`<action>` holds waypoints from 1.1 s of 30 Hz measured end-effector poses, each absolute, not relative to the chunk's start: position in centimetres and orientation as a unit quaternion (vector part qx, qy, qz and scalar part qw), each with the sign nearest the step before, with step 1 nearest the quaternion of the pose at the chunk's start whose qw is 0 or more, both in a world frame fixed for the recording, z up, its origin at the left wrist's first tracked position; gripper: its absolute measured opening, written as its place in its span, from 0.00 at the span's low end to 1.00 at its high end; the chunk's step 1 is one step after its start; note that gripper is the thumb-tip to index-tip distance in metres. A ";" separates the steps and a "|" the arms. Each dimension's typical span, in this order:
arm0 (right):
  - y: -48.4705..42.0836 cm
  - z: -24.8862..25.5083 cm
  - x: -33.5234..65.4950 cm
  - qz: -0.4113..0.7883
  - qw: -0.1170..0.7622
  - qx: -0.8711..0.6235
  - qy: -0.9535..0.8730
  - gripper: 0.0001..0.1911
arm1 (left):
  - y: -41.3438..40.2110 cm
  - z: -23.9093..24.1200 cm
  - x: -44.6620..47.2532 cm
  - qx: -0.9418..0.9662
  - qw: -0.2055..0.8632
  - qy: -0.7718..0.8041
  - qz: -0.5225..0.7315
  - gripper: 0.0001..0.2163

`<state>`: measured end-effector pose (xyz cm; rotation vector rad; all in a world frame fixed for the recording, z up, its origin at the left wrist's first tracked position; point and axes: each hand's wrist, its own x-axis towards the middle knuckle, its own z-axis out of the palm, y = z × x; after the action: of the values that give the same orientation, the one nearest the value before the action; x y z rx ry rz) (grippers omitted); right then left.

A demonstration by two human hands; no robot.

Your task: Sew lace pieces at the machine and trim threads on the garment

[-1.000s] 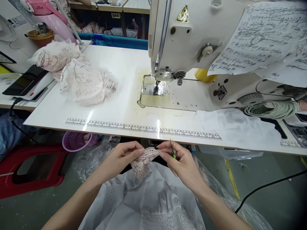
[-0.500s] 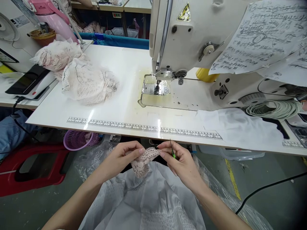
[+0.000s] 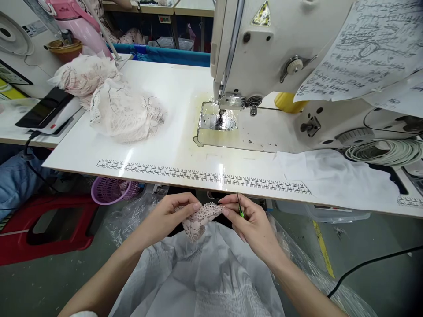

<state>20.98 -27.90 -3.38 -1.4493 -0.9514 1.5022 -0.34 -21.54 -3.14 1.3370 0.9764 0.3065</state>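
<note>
A strip of pale pink lace point(image 3: 198, 222) is stretched between my two hands, just in front of the table edge and above my lap. My left hand point(image 3: 175, 218) pinches its left end between thumb and fingers. At the other end, my right hand point(image 3: 249, 222) pinches the lace with thumb and forefinger. Tucked in that same hand is a small pair of thread snips point(image 3: 241, 211), green with a dark blade pointing up; most of it is hidden by the fingers. White gathered cloth point(image 3: 205, 273) covers my lap below the lace.
On the white table point(image 3: 172, 149) stands a sewing machine point(image 3: 264, 57). A heap of pale lace point(image 3: 122, 110) lies at left, white cloth point(image 3: 337, 176) and a coil of cord point(image 3: 386, 152) at right. Below are a purple basket point(image 3: 112, 191) and a red stool point(image 3: 66, 246).
The view has shifted slightly, so the table and machine appear a little further right. Both hands keep their hold on the lace, with hardly any movement.
</note>
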 end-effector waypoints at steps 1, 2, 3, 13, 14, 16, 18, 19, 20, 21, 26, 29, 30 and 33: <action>-27.9 -3.4 21.0 0.596 0.412 -0.576 -0.378 0.13 | -21.5 -3.2 -0.3 0.590 0.668 0.433 0.136 0.18; -27.9 -3.3 20.9 0.596 0.413 -0.576 -0.378 0.13 | -21.5 -3.2 -0.3 0.589 0.669 0.433 0.136 0.17; -27.9 -3.3 20.9 0.595 0.412 -0.577 -0.378 0.13 | -21.5 -3.2 -0.3 0.588 0.670 0.432 0.136 0.17; -28.0 -3.6 21.0 0.603 0.417 -0.571 -0.370 0.15 | -21.3 -3.0 -0.3 0.584 0.670 0.431 0.155 0.16; -28.0 -3.7 21.0 0.601 0.419 -0.572 -0.370 0.15 | -21.3 -3.0 -0.3 0.583 0.670 0.432 0.157 0.15; -28.0 -3.7 21.0 0.597 0.421 -0.575 -0.370 0.15 | -21.2 -2.8 -0.4 0.581 0.670 0.433 0.160 0.14; -27.9 -3.5 21.0 0.594 0.421 -0.577 -0.369 0.16 | -21.2 -2.7 -0.5 0.584 0.667 0.434 0.162 0.13; -27.9 -3.5 21.0 0.593 0.422 -0.578 -0.369 0.16 | -21.2 -2.7 -0.6 0.585 0.665 0.434 0.163 0.13; -27.8 -3.4 21.0 0.593 0.423 -0.579 -0.367 0.16 | -21.2 -2.7 -0.7 0.587 0.665 0.433 0.162 0.13; -27.8 -3.4 21.0 0.592 0.424 -0.580 -0.366 0.16 | -21.2 -2.7 -0.8 0.588 0.663 0.434 0.163 0.13; -27.8 -3.4 20.9 0.593 0.425 -0.585 -0.355 0.17 | -21.2 -2.7 -1.2 0.594 0.654 0.438 0.165 0.12; -27.8 -3.5 21.0 0.594 0.424 -0.586 -0.353 0.17 | -21.2 -2.7 -1.2 0.592 0.656 0.437 0.167 0.12; -27.8 -3.6 21.0 0.594 0.424 -0.585 -0.353 0.17 | -21.2 -2.7 -1.2 0.592 0.656 0.437 0.167 0.12; -27.8 -3.7 21.0 0.594 0.426 -0.583 -0.356 0.16 | -21.2 -2.7 -1.3 0.594 0.654 0.435 0.172 0.12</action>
<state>20.99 -27.82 -3.66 -1.4564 -0.8893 1.4857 -1.25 -21.19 -2.72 1.3473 0.9875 0.3906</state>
